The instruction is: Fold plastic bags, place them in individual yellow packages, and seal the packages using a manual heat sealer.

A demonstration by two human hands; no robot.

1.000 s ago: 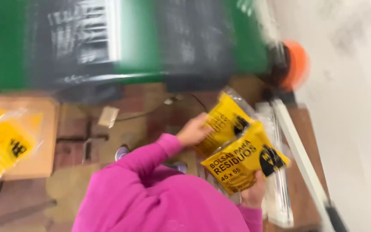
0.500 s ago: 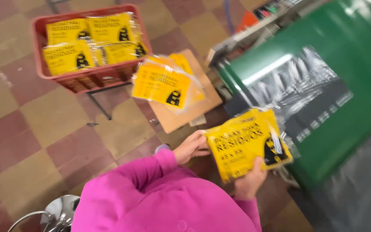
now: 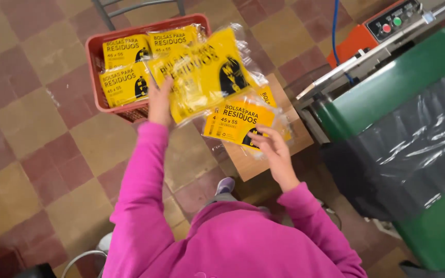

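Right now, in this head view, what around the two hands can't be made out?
- Crate: its right part and how many packs it holds, hidden behind the pack in the left hand.
- Left fingers: behind that pack.
- Board: mostly covered by the pack under the right hand.
- Machine: cut off by the right edge; a black sheet drapes it.
- Person's legs: hidden by the pink top.

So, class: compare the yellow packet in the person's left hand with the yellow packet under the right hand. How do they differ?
The left hand holds the raised packet in the air, tilted, over the red crate; the lower packet lies on a stack on a brown board, the right hand touching its edge. The raised packet looks larger, being nearer the camera. Both are clear-wrapped yellow packets with black print.
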